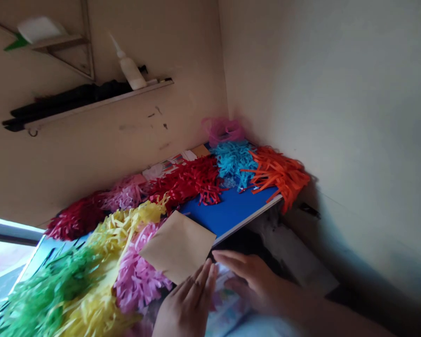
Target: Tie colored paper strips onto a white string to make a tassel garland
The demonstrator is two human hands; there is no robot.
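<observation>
My left hand (185,302) is at the bottom middle, its spread fingertips reaching the lower corner of a square of tan paper (177,245). That square lies tilted over a pile of pink paper fringe (138,269) and yellow paper fringe (121,224). My right hand (252,281) curves over a printed, colourful sheet (224,299), with its fingers resting on the sheet. Neither hand visibly grips anything. Part of the sheet is hidden under my hands.
A blue board (228,210) carries red, cyan and orange paper fringe (277,173), with green fringe (45,290) at lower left. Walls stand behind and to the right. A wall shelf holds a white glue bottle (129,68) and black items. Dark clutter lies below the board's edge.
</observation>
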